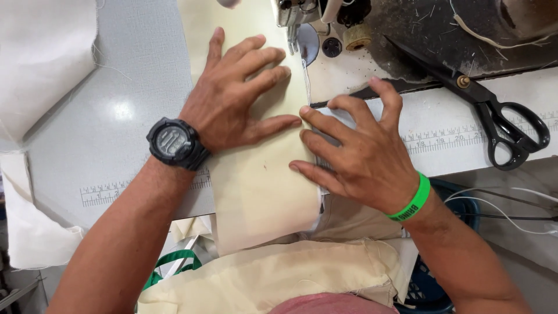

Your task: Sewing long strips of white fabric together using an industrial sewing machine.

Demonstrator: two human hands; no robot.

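There, my left hand (241, 93) lay flat and spread wide on the strip of cream cloth (258, 186), fingers pointing toward the sewing machine's presser foot (292, 35) at the top of the table. My right hand (360, 151) was spread open too, gripping nothing; its fingertips (305, 110) pressed down on the cloth's right edge, just beside my left thumb, while the palm rested over the grey-white table (116, 110). The cloth ran from under the foot straight back toward me and hung over the table's near edge, where more cream fabric (273, 279) was heaped in my lap. I wore a black digital watch (174, 142) on the left wrist and a green band (412, 200) on the right. Black scissors (494, 116) lay well off to the right, blades closed, across the printed ruler strip (447, 139) on the table edge. A blue basket (430, 285) stood below my right forearm.
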